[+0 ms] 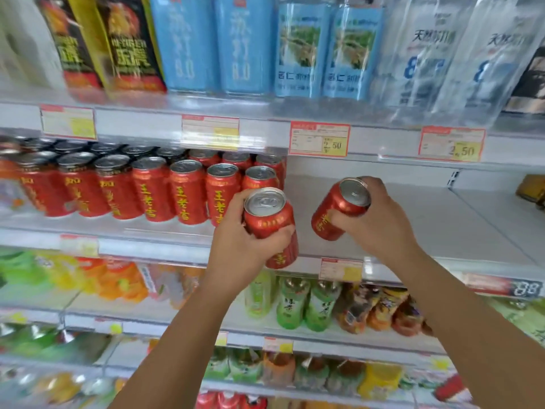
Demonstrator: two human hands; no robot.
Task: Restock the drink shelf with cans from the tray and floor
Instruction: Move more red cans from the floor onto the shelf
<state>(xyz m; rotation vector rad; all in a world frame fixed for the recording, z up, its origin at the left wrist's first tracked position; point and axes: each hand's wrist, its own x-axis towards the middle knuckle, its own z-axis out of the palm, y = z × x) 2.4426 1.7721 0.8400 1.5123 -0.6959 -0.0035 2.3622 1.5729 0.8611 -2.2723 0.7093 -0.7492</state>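
Observation:
My left hand (pixel 239 243) grips a red can (pixel 267 215) with yellow lettering, held at the shelf's front edge; a second red can (pixel 281 255) shows just under it, and I cannot tell whether the same hand carries it. My right hand (pixel 374 219) holds another red can (pixel 339 208), tilted to the left, above the bare white part of the drink shelf (pixel 427 219). Rows of the same red cans (pixel 182 190) fill the shelf's left half, right beside my left hand.
Blue and clear bottled drinks (pixel 244 42) stand on the shelf above. Green and orange bottles (pixel 295 302) fill the shelves below. Price tags (pixel 320 140) line the shelf edges. A yellow item (pixel 532 188) sits at the far right of the can shelf.

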